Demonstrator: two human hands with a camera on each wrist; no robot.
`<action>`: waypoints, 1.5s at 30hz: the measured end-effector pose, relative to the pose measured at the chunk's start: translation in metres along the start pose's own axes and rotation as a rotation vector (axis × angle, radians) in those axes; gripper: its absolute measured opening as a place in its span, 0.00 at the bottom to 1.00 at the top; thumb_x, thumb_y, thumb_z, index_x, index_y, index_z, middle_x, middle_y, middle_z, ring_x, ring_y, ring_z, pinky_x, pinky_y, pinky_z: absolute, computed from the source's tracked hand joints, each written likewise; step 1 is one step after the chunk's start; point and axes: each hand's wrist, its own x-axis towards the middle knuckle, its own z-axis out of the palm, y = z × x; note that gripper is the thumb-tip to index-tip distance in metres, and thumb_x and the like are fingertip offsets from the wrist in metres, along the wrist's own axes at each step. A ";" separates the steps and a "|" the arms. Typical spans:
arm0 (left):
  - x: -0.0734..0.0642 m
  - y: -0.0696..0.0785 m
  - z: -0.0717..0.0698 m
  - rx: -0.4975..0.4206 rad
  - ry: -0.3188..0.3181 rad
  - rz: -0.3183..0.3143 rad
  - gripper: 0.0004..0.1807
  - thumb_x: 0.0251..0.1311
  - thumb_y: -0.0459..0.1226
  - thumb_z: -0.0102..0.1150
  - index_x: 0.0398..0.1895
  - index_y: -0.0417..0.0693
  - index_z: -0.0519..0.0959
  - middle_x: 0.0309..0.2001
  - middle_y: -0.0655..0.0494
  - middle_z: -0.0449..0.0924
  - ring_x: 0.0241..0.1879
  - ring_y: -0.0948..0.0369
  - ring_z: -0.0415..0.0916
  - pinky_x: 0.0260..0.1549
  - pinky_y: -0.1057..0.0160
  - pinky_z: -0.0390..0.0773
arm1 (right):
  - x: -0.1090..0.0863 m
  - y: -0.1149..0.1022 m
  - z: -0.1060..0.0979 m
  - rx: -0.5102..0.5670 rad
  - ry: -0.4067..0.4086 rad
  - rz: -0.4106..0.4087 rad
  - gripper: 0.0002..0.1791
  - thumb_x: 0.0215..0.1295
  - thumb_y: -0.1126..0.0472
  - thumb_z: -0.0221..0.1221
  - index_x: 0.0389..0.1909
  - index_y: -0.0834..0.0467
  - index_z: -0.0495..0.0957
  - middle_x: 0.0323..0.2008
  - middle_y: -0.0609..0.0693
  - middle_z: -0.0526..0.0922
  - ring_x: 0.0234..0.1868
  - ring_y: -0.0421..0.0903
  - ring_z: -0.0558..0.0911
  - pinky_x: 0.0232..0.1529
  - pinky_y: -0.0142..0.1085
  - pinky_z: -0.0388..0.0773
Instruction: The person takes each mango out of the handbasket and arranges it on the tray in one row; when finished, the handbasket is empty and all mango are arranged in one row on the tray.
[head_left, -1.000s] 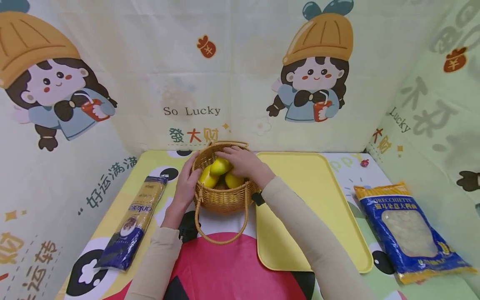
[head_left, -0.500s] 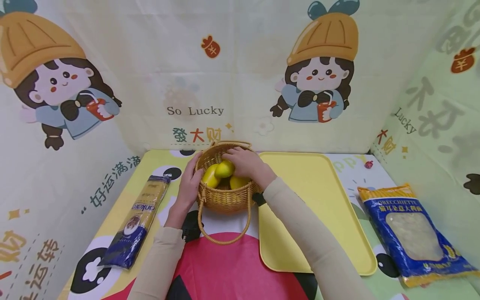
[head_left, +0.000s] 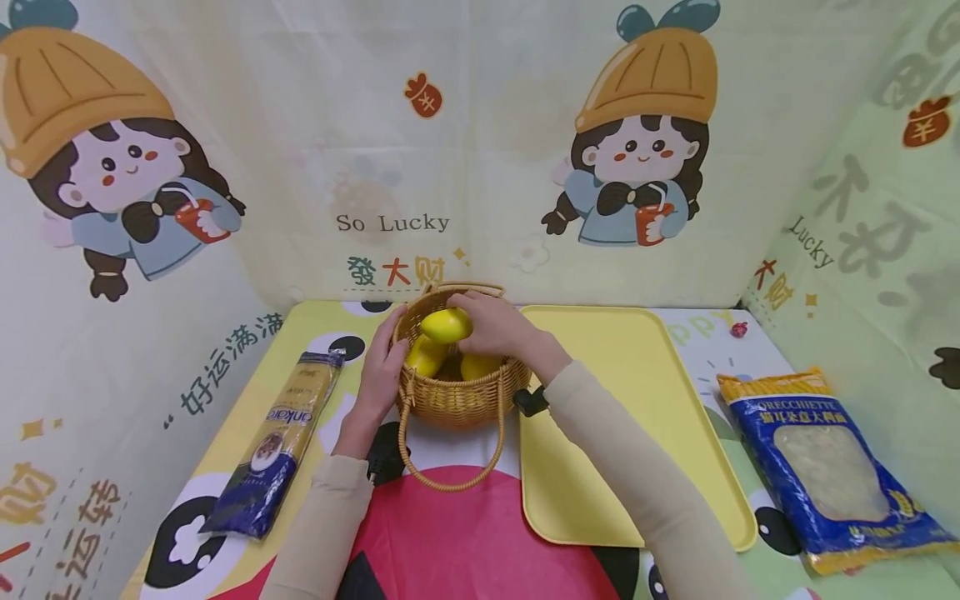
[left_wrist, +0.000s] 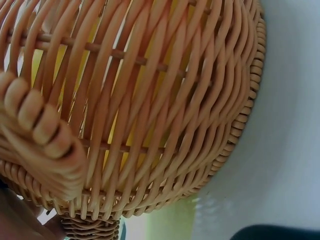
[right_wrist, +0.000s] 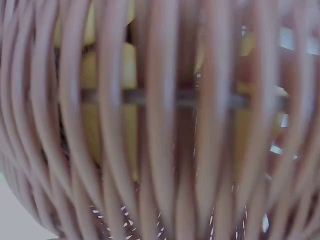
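A round wicker basket [head_left: 465,404] stands near the back of the table, its front handle [head_left: 450,487] folded down towards me. My left hand [head_left: 381,367] holds the basket by its left rim. My right hand [head_left: 498,323] reaches over the right rim and grips a yellow mango [head_left: 446,326] by its right end, raised above the other fruit. Below it in the basket lie two more mangoes, one on the left [head_left: 426,358] and one on the right [head_left: 478,367]. In both wrist views the basket's weave [left_wrist: 165,100] fills most of the picture, with yellow fruit showing through the gaps.
A yellow tray [head_left: 600,492] lies right of the basket, under my right forearm. At the left is a long pasta packet [head_left: 273,446], at the far right a blue bag of orecchiette [head_left: 828,471]. Printed cloth walls [head_left: 480,167] enclose the back and sides.
My right hand, deeper in the basket before, has risen slightly with the mango, which now sits higher over the others. The left hand stays on the rim. The view has shifted a little.
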 end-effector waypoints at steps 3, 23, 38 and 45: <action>0.000 0.002 -0.001 0.013 0.005 -0.005 0.31 0.71 0.33 0.40 0.78 0.47 0.56 0.77 0.46 0.55 0.76 0.47 0.53 0.73 0.42 0.57 | -0.004 0.002 -0.003 0.105 0.078 0.014 0.34 0.52 0.54 0.66 0.64 0.51 0.71 0.59 0.50 0.76 0.49 0.47 0.76 0.50 0.41 0.77; -0.002 -0.003 0.000 -0.036 0.005 -0.028 0.31 0.72 0.34 0.39 0.78 0.49 0.56 0.78 0.49 0.54 0.76 0.48 0.54 0.73 0.42 0.58 | -0.027 0.012 -0.017 0.411 0.444 0.044 0.33 0.56 0.56 0.69 0.64 0.51 0.71 0.59 0.50 0.75 0.52 0.47 0.74 0.53 0.44 0.76; -0.001 -0.003 0.000 -0.040 0.008 -0.015 0.31 0.72 0.35 0.39 0.78 0.49 0.56 0.78 0.50 0.54 0.76 0.49 0.53 0.73 0.42 0.58 | -0.049 0.062 -0.014 0.367 0.557 0.251 0.33 0.60 0.55 0.68 0.68 0.49 0.72 0.59 0.55 0.74 0.54 0.54 0.75 0.56 0.50 0.75; 0.000 -0.002 0.004 -0.050 0.009 0.003 0.31 0.72 0.32 0.39 0.78 0.47 0.56 0.77 0.46 0.54 0.76 0.47 0.54 0.73 0.40 0.58 | -0.061 0.089 0.003 0.356 0.446 0.309 0.32 0.66 0.59 0.59 0.72 0.54 0.66 0.63 0.60 0.71 0.59 0.57 0.73 0.61 0.53 0.71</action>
